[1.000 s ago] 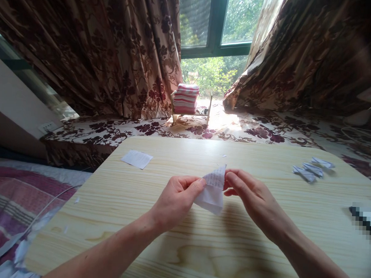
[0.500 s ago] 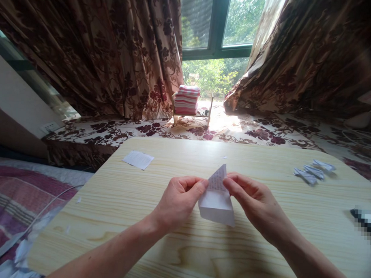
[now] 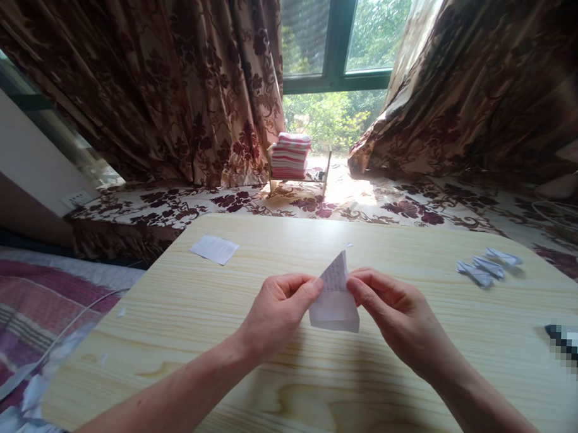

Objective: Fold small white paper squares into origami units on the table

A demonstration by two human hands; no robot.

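A partly folded sheet of paper (image 3: 334, 304) is held above the table between both hands. Its upper part comes to a point and shows lines of writing, while a plain flap hangs at the bottom. My left hand (image 3: 286, 305) pinches the paper's left edge between thumb and fingers. On the other edge, my right hand (image 3: 387, 308) grips it in a similar pinch, fingers curled behind. To the right lie several small folded paper pieces (image 3: 489, 268). A flat sheet with print (image 3: 214, 249) rests at the table's far left.
The pale wooden table (image 3: 171, 339) fills the foreground. A dark-edged, pixelated object (image 3: 569, 345) sits at its right edge. Behind stands a small rack with stacked striped cloths (image 3: 290, 156) on a floral-covered ledge (image 3: 233, 199). A bed (image 3: 30, 302) lies at left, with a cable across it.
The paper has tilted, so its lower flap appears shorter and higher, and its point leans slightly left. Both hands keep their grip in nearly the same place.
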